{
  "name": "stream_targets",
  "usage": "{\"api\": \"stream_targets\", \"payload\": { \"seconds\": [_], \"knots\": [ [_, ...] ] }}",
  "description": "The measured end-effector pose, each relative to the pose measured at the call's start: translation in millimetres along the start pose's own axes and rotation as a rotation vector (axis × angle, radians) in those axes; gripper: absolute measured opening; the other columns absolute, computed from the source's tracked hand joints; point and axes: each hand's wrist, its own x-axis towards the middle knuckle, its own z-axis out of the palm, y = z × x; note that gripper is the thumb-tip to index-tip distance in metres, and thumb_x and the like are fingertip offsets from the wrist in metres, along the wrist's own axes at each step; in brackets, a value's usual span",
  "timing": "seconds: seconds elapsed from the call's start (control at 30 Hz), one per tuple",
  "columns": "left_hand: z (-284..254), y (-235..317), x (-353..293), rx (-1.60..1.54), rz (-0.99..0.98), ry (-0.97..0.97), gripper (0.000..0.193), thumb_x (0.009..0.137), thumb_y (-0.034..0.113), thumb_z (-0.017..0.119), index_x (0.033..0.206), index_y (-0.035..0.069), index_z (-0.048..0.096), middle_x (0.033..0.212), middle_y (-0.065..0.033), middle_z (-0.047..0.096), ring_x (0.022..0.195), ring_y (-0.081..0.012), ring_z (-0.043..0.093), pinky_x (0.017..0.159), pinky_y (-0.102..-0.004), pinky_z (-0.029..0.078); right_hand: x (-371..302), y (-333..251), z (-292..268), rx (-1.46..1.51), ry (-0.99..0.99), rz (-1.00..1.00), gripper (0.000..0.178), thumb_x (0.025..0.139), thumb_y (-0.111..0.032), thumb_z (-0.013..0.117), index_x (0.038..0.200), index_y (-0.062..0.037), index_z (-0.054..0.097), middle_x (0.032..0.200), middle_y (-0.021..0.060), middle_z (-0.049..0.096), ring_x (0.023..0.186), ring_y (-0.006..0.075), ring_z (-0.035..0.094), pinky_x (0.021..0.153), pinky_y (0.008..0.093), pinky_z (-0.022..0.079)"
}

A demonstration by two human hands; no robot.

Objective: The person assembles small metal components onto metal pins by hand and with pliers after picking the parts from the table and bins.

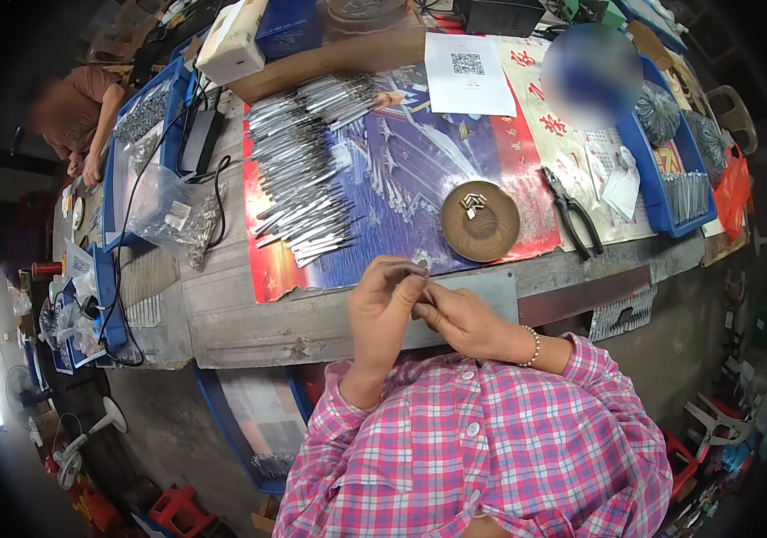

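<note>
My left hand (385, 305) and my right hand (466, 321) meet just over the table's front edge. The fingers of both are bent into a pinch with the fingertips together. Whatever lies between them is too small or hidden to make out. Just beyond, a round brown dish (462, 240) bears several small shiny metal pieces (473, 204). Black-handled pliers (572, 213) lie right of the dish. To the left, thin silver metal rods (298, 170) are laid side by side in long rows on a printed red and blue poster sheet (419, 193).
A blue tray (670, 215) at the right holds upright rods and bagged parts. Clear plastic bags (173, 211) and a black power adapter (201, 142) with cables lie left. A cardboard box (329, 63) stands behind the rods. Another person (78, 112) sits at far left.
</note>
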Motion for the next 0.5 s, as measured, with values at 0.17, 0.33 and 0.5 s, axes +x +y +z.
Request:
{"api": "stream_targets", "payload": {
  "seconds": [0.17, 0.33, 0.5],
  "knots": [
    [-1.3, 13.8, -7.9, 0.205, 0.002, -0.007, 0.012, 0.084, 0.010, 0.060, 0.082, -0.002, 0.060, 0.080, -0.0088, 0.058, 0.075, -0.0160, 0.058, 0.067, -0.0273, 0.047, -0.2, -1.1, 2.3, -0.153, 0.026, -0.094, 0.027, 0.095, -0.026, 0.039, 0.098, -0.0002, 0.045, 0.072, 0.0135, 0.058, 0.065, 0.0320, 0.058, 0.059, 0.0430, 0.042],
    [-11.6, -27.8, -6.2, -0.749, -0.197, -0.245, 0.018, 0.083, 0.017, 0.062, 0.074, 0.002, 0.059, 0.077, -0.0072, 0.057, 0.073, -0.0161, 0.057, 0.072, -0.0294, 0.047, -2.7, -7.5, 4.7, 0.550, -0.411, 0.078, 0.027, 0.096, -0.029, 0.040, 0.091, -0.0039, 0.046, 0.072, -0.0020, 0.042, 0.069, 0.0101, 0.043, 0.065, 0.0279, 0.040],
    [-4.9, -15.8, 0.4, -0.631, -0.256, -0.102, 0.019, 0.084, 0.017, 0.061, 0.071, 0.004, 0.057, 0.078, -0.0054, 0.057, 0.067, -0.0156, 0.055, 0.073, -0.0280, 0.046, 0.4, -1.8, 6.0, 0.444, -0.220, 0.126, 0.027, 0.096, -0.028, 0.041, 0.090, -0.0017, 0.046, 0.073, -0.0003, 0.042, 0.069, 0.0097, 0.041, 0.064, 0.0291, 0.039]
  ]
}}
